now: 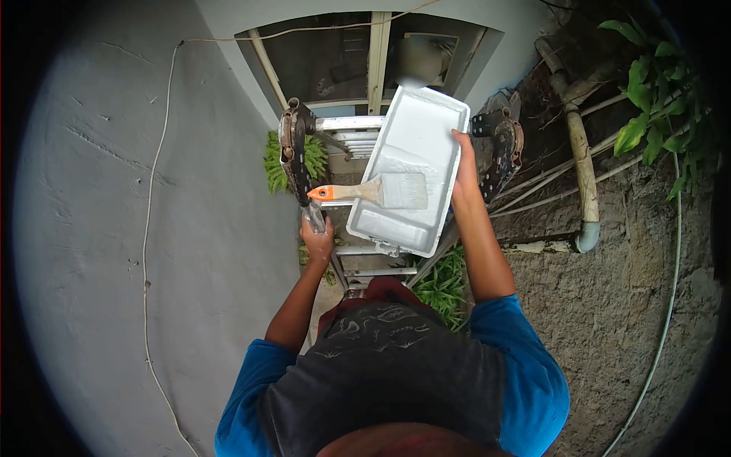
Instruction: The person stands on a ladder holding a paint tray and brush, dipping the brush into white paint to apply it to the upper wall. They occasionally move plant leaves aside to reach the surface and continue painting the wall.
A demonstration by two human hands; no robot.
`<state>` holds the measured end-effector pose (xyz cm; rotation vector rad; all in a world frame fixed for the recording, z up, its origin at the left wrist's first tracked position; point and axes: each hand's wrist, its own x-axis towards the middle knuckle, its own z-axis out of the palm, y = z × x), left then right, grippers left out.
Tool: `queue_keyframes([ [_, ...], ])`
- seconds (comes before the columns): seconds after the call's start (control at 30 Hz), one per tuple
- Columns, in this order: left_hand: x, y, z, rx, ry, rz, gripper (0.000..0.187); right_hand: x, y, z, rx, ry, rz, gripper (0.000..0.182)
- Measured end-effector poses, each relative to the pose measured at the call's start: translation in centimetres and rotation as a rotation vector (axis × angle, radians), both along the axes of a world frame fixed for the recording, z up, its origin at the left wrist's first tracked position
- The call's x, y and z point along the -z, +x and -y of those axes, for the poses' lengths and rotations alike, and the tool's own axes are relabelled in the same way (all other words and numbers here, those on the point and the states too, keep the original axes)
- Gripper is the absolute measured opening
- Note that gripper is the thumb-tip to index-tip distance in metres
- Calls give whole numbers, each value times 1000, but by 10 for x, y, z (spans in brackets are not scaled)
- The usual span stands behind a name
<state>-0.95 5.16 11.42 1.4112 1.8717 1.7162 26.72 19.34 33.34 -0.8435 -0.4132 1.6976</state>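
My right hand grips the right edge of a white paint tray, its thumb on the rim and the other fingers hidden behind. White paint covers the tray's inside. A wide brush with a pale wooden handle and an orange tip lies across the tray, its handle sticking out past the left rim. My left hand is closed around the ladder's left rail, just below the black hinge and the brush's orange tip.
The metal ladder has black hinges on both sides. A grey wall with a hanging cable stands at left, a window ahead. Pipes, leafy plants and a rough wall are at right.
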Motion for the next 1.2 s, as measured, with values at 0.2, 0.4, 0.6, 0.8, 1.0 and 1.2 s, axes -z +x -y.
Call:
queue_keyframes([
  [0.2,-5,-1,3,-14,-74,72,38,1,7,-18,-62,-19,-24,64],
  [0.4,-22,6,7,-57,-118,-8,35,-9,0,-23,-125,41,-24,67],
  [0.6,-41,12,10,-62,-32,-4,31,-17,-3,-37,-195,116,-38,68],
  [0.8,-25,13,9,-110,-38,-42,32,-56,-11,-34,-245,151,-9,72],
  [1.0,-38,15,13,-139,-29,-82,30,-97,-14,-31,-311,133,-16,73],
  [1.2,-35,14,12,-220,62,-127,29,-146,-12,-33,-330,154,36,71],
])
